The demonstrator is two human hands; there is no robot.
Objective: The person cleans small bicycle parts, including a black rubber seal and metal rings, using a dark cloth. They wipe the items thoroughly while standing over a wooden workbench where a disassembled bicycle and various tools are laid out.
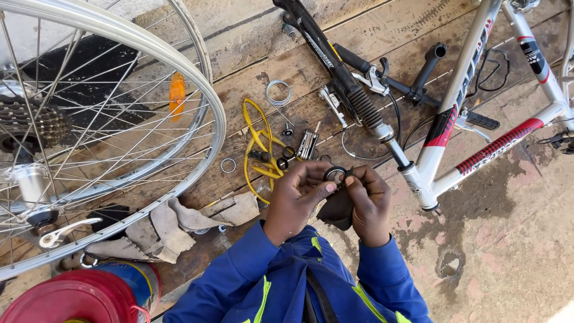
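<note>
At centre frame, the left hand (297, 194) and the right hand (366, 203) together pinch a small black ring (334, 174); a dark rag (336, 209) hangs below it.

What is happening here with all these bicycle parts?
A person in blue work clothes holds a small round ring between the left hand and right hand, with a dark rag under it. Wheels, a white bicycle frame, a black fork and a yellow cable lie around on the wooden boards.
</note>
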